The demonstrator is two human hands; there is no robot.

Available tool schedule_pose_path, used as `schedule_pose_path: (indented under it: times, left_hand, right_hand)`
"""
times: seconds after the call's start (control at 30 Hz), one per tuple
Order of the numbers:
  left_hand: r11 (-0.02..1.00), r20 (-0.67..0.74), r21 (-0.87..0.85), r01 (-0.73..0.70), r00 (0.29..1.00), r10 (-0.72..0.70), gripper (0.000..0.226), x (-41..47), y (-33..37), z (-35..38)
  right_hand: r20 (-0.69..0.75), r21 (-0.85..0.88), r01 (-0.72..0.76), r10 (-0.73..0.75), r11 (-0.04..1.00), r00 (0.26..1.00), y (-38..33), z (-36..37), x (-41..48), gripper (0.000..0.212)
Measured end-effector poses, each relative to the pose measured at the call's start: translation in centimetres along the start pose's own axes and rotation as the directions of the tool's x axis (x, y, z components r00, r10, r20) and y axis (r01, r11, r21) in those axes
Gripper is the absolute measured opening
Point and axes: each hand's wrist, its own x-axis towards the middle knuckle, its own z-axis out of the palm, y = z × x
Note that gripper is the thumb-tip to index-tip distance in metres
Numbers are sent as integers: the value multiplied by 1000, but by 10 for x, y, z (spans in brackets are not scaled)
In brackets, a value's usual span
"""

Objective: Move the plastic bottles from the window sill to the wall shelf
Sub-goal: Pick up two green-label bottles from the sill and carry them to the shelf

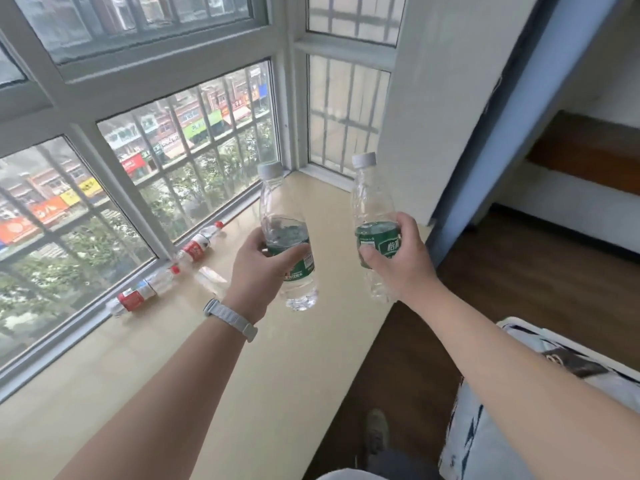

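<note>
My shoe [376, 432] stands on the brown wood floor [519, 289], and a bed [540, 410] with a white and dark cover is at my right. Just in front of me is the wide, pale yellow window sill [242, 393]. My left hand [258, 271] has a grey band [231, 318] on the wrist. It is wrapped around a clear bottle with a green label [289, 244], held up above the sill. My right hand [398, 258] grips a second green-label bottle [374, 223], past the edge of the sill and over the floor. Both have white caps and point up. Farther back, two red-label bottles [145, 292] [199, 245] lie on their sides on the sill, right by the window [166, 140]. To the far right is a brown shelf [588, 150] on the wall.
</note>
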Motion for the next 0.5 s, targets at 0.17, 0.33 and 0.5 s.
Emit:
schedule_pose_path:
  times: [0.17, 0.33, 0.5]
  left_hand:
    - [1000, 73, 24, 3, 997, -5, 42, 10, 9, 37]
    - [998, 145, 67, 1, 989, -11, 41, 32, 20, 92]
    - [996, 227, 88, -21, 974, 0, 42, 56, 34, 154]
  right_hand:
    - [-102, 33, -54, 57, 998, 993, 10, -37, 1, 50]
    - [-159, 41, -77, 83, 996, 984, 32, -78, 16, 45]
    - [-241, 88, -104, 123, 991, 963, 57, -124, 45, 48]
